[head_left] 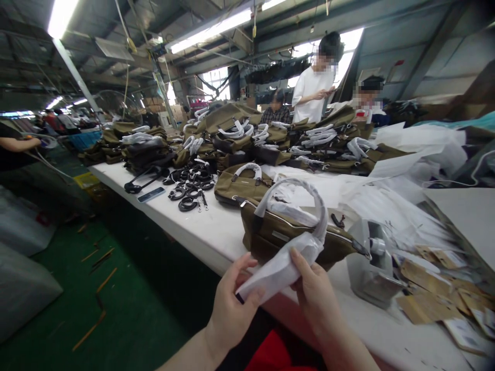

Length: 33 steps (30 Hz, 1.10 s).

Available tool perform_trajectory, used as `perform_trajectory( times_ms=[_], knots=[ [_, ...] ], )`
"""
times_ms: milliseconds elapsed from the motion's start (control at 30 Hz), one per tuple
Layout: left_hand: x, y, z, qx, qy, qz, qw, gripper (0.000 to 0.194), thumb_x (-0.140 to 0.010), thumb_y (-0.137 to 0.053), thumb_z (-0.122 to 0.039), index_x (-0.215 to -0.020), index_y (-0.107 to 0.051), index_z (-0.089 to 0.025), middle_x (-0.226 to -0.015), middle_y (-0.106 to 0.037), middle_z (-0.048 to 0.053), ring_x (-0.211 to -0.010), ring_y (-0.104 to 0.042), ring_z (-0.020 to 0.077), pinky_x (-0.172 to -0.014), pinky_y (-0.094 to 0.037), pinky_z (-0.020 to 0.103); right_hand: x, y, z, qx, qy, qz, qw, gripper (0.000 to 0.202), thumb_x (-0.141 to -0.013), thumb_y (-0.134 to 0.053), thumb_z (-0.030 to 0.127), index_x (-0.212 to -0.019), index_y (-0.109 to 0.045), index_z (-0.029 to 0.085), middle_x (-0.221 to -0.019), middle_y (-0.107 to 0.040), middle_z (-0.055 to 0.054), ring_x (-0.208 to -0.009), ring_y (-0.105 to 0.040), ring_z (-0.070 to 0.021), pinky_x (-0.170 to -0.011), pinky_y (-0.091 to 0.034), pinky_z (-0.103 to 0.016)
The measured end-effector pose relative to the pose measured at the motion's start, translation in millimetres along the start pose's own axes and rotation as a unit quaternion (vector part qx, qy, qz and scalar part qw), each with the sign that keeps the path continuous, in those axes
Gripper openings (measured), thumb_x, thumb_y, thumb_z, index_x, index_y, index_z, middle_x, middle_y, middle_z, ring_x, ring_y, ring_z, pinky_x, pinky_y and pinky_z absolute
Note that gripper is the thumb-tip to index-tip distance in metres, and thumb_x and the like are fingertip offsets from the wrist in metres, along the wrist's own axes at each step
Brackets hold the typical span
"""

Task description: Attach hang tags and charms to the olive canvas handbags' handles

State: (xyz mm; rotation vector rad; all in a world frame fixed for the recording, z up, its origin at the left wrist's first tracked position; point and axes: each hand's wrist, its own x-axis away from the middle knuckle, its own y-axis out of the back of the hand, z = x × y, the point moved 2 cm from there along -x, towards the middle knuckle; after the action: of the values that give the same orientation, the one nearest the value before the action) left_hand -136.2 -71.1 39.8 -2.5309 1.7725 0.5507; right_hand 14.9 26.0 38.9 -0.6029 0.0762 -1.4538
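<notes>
Overhead tube lights (212,32) glaring, windows (352,42) blown out, deep shadow under table (204,237), edges stretched, soft

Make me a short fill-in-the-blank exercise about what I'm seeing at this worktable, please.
1. The left hand and right hand hold a packet coloured ____.
2. In the picture, the phone lies to the ____ of the nearest bag.
3. The floor is coloured ____.

Missing words: white; left; green.

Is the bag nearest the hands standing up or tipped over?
Standing up: the olive-brown bag sits on the white table, and its wrapped handle arches above it.
</notes>
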Motion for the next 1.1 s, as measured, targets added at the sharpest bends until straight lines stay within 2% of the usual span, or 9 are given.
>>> perform_trajectory(
  times_ms=[100, 200, 367, 467, 567, 733, 900, 1000, 1100],
  knots=[
    [-5.9, -3.7, 0.9, 0.147, 0.082, 0.045, 0.985, 0.054, -0.088, -0.065, -0.041, -0.135, -0.051, -0.018, -0.129, -0.061, 0.014, -0.105, -0.066, 0.0240, -0.087, -0.056, 0.031, -5.4, -2.7, 1.7, -0.012, 0.001, 0.001, 1.000, 0.047, -0.061, -0.083, 0.055, -0.067, -0.059, 0.016, -0.049, -0.052, 0.005, -0.045, -0.041, -0.0079, -0.040, -0.030, -0.020],
    [-14.1, -11.8, -6.0, 0.225, 0.114, 0.083, 0.964, 0.054, -0.088, -0.065, -0.042, -0.136, -0.053, -0.020, -0.121, -0.065, 0.013, -0.069, -0.068, 0.0141, -0.065, -0.057, 0.026, -4.5, -1.4, 4.0, 0.014, 0.019, -0.008, 1.000, 0.049, -0.061, -0.082, 0.058, -0.062, -0.056, 0.016, -0.046, -0.048, 0.006, -0.044, -0.039, -0.0075, -0.040, -0.029, -0.020],
    [-22.3, -20.6, -15.0, 0.294, 0.134, 0.066, 0.944, 0.019, -0.079, -0.072, -0.029, -0.093, -0.077, -0.018, -0.128, -0.061, 0.012, -0.053, -0.064, 0.0084, -0.051, -0.051, 0.022, -2.4, 7.0, 6.9, 0.071, 0.043, -0.013, 0.996, 0.054, -0.061, -0.079, 0.065, -0.057, -0.055, 0.016, -0.044, -0.048, 0.004, -0.043, -0.040, -0.0085, -0.041, -0.030, -0.022],
    [-21.1, -21.4, -11.4, 0.317, 0.148, 0.058, 0.935, 0.003, -0.073, -0.071, -0.016, -0.072, -0.074, -0.015, -0.131, -0.059, 0.009, -0.050, -0.063, 0.0068, -0.050, -0.049, 0.021, -5.9, 11.8, 3.2, 0.093, 0.046, -0.013, 0.995, 0.055, -0.063, -0.076, 0.066, -0.055, -0.053, 0.016, -0.043, -0.045, 0.004, -0.042, -0.039, -0.0088, -0.040, -0.028, -0.022],
    [-17.7, -18.5, -7.0, 0.300, 0.136, 0.070, 0.942, 0.009, -0.076, -0.066, -0.015, -0.067, -0.069, -0.014, -0.132, -0.058, 0.009, -0.050, -0.063, 0.0070, -0.050, -0.050, 0.023, -4.0, 10.0, 1.0, 0.084, 0.032, 0.011, 0.996, 0.054, -0.065, -0.075, 0.064, -0.058, -0.055, 0.015, -0.045, -0.046, 0.004, -0.042, -0.039, -0.0083, -0.040, -0.028, -0.021],
    [-12.5, -13.4, -8.3, 0.097, -0.010, 0.116, 0.988, 0.016, -0.082, -0.061, -0.016, -0.068, -0.069, -0.016, -0.133, -0.058, 0.010, -0.097, -0.069, 0.0222, -0.085, -0.055, 0.034, 17.0, -7.3, 2.5, -0.040, -0.071, 0.092, 0.992, 0.045, -0.063, -0.083, 0.051, -0.085, -0.065, 0.016, -0.071, -0.067, -0.003, -0.060, -0.060, -0.0173, -0.053, -0.048, -0.027],
    [-7.1, -15.0, -10.2, -0.072, -0.147, 0.175, 0.971, 0.017, -0.075, -0.058, -0.009, -0.083, -0.069, -0.020, -0.145, -0.049, 0.009, -0.121, -0.059, 0.0262, -0.101, -0.048, 0.037, 17.1, -4.6, 1.2, -0.024, -0.055, 0.062, 0.996, 0.038, -0.058, -0.088, 0.035, -0.085, -0.068, 0.017, -0.073, -0.071, 0.000, -0.062, -0.062, -0.0159, -0.058, -0.050, -0.026],
    [-7.6, -7.8, -17.7, -0.047, -0.134, 0.200, 0.969, 0.021, -0.074, -0.059, -0.011, -0.089, -0.069, -0.021, -0.145, -0.048, 0.009, -0.128, -0.053, 0.0275, -0.108, -0.042, 0.041, 6.9, 8.5, -1.2, 0.068, -0.002, 0.049, 0.996, 0.038, -0.061, -0.086, 0.040, -0.084, -0.071, 0.013, -0.078, -0.074, -0.005, -0.068, -0.065, -0.0198, -0.062, -0.051, -0.029],
    [-12.2, 0.0, -23.3, 0.124, -0.006, 0.270, 0.955, 0.046, -0.079, -0.062, -0.034, -0.124, -0.059, -0.023, -0.146, -0.047, 0.012, -0.132, -0.049, 0.0311, -0.108, -0.040, 0.048, -2.4, 19.9, -3.0, 0.162, 0.036, 0.044, 0.985, 0.040, -0.064, -0.082, 0.047, -0.079, -0.073, 0.011, -0.075, -0.074, -0.008, -0.070, -0.065, -0.0230, -0.064, -0.051, -0.032]
  ],
)
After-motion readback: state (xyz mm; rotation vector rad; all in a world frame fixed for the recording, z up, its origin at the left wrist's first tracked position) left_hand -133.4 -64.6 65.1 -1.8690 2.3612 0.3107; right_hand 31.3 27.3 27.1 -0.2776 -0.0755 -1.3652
